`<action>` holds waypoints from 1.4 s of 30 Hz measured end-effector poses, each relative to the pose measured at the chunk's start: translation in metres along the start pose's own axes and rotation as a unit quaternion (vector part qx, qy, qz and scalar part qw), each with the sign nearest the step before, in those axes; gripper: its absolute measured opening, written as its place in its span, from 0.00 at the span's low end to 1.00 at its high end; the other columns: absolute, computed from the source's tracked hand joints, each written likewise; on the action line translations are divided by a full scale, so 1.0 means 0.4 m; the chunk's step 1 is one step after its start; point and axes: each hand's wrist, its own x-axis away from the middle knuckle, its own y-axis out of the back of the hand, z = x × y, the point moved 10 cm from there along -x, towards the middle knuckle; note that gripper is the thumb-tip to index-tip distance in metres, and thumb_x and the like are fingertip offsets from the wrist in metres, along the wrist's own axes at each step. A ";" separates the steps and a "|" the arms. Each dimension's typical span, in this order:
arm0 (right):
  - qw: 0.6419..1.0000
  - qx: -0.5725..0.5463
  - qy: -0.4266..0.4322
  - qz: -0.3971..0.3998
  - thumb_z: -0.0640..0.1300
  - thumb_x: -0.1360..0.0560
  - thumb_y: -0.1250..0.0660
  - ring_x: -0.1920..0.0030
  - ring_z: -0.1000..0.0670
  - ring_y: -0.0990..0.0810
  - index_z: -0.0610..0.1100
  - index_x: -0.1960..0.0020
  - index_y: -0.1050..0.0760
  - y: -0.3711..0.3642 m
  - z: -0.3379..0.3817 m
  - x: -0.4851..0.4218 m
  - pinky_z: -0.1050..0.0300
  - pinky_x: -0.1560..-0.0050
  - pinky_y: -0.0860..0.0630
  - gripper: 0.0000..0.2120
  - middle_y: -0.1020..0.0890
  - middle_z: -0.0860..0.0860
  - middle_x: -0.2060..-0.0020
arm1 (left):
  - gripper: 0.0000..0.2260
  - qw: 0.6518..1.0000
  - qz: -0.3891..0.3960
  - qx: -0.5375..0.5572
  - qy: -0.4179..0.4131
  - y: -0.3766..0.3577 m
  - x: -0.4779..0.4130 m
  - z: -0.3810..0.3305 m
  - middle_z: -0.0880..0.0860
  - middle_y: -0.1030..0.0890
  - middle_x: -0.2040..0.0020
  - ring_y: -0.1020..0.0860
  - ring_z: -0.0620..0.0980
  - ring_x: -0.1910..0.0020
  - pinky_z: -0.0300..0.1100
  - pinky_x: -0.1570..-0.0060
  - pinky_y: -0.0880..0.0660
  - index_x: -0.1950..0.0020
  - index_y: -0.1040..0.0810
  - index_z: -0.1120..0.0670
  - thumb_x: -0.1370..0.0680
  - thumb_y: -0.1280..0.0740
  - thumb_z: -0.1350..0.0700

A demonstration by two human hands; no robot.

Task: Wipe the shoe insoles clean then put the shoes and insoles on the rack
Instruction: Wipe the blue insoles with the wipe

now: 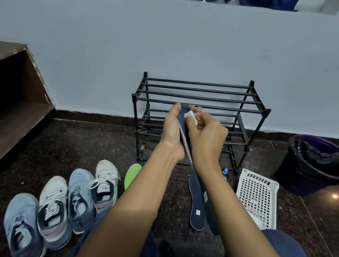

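Note:
My left hand grips a dark blue insole, held edge-on in front of the black shoe rack. My right hand pinches a white wipe against the insole's upper end. Two more dark insoles lie on the floor under my right forearm. A green insole lies left of my left forearm. Several sneakers, grey-blue and white, stand in a row at the lower left. The rack's shelves hold nothing.
A white perforated basket sits on the floor to the right, with a small blue-capped bottle beside it. A dark bin lined with a black bag stands at far right. A brown wooden shelf runs along the left.

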 end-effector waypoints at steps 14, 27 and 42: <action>0.997 0.036 -0.063 0.034 0.48 0.27 0.31 0.66 0.48 0.21 0.42 0.66 0.22 0.039 -0.051 0.030 0.52 0.58 0.24 0.12 0.19 0.50 0.72 | 0.19 1.000 0.000 0.001 -0.028 -0.004 -0.015 -0.020 0.53 0.19 0.61 0.20 0.51 0.53 0.45 0.42 0.27 0.58 0.28 0.56 0.18 0.48 0.45; 0.992 0.103 -0.044 0.054 0.46 0.26 0.33 0.62 0.39 0.21 0.42 0.67 0.29 0.029 -0.057 0.011 0.47 0.57 0.24 0.13 0.20 0.43 0.68 | 0.17 0.999 -0.036 -0.022 0.004 0.004 -0.022 0.018 0.54 0.18 0.58 0.20 0.51 0.52 0.45 0.53 0.25 0.59 0.28 0.56 0.17 0.47 0.47; 0.994 0.091 -0.016 0.050 0.45 0.26 0.33 0.58 0.43 0.19 0.39 0.59 0.21 0.017 -0.026 -0.004 0.47 0.52 0.24 0.09 0.17 0.45 0.63 | 0.16 0.998 -0.055 -0.033 0.028 0.012 -0.003 0.026 0.53 0.19 0.59 0.19 0.49 0.60 0.41 0.60 0.22 0.56 0.27 0.55 0.18 0.45 0.45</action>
